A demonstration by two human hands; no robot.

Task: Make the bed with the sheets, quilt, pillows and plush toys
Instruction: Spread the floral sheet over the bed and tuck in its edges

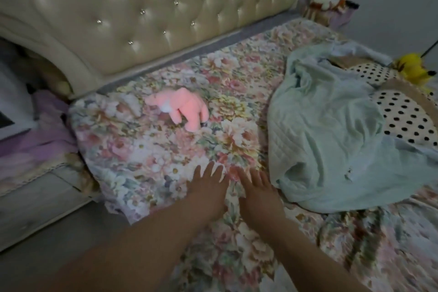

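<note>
1. The left hand [208, 185] and the right hand [258, 194] press flat, side by side, on the floral sheet [142, 149]. Each grip is released, with fingers straight and spread.
2. A pink plush toy [180, 109] lies on this sheet, near the headboard [142, 7].
3. The pale green quilt [331, 137] lies crumpled just right of the hands, partly over a polka-dot pillow [403, 114].
4. A yellow plush toy [412, 71] sits beyond the pillow.

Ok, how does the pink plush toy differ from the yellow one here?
The pink plush toy lies on the floral sheet near the headboard; the yellow plush toy sits far to the right, beside the polka-dot pillows. The pink one lies flat, whole in view; the yellow one's pose is too blurred to tell. Shared: neither the left hand nor the right hand touches them.
</note>
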